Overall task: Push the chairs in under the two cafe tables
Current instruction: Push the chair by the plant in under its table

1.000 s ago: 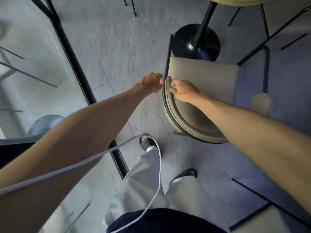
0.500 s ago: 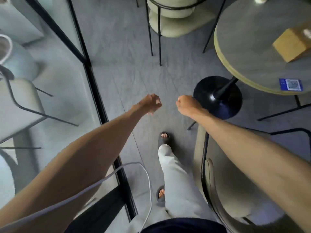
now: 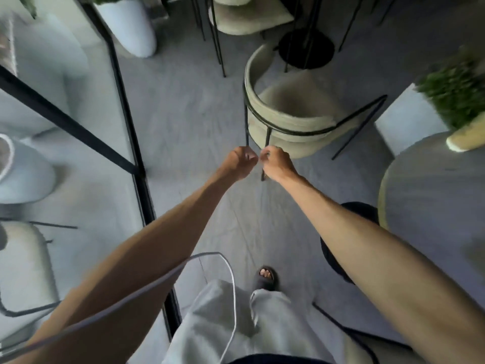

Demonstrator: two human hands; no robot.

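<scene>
A beige upholstered chair (image 3: 288,114) with a thin black frame stands ahead of me on the grey floor, its curved back towards me. My left hand (image 3: 240,161) and my right hand (image 3: 278,162) hover side by side just short of it, both curled into loose fists with nothing in them. One chair leg passes behind my right hand. A round grey cafe table (image 3: 433,195) fills the right edge, its black base (image 3: 359,210) partly hidden by my right arm. Another chair (image 3: 367,345) shows at the lower right. A second black table base (image 3: 305,48) lies beyond the beige chair.
A glass wall with black framing (image 3: 123,101) runs along the left, with white planters (image 3: 131,24) by it. A green plant (image 3: 456,95) sits at the table's far edge. One more beige chair (image 3: 249,19) stands at the top. A white cable (image 3: 232,285) hangs before my legs.
My hands have let go of the chair back they held a second ago. I have walked forward past that chair, and a different chair now stands ahead of my fists.
</scene>
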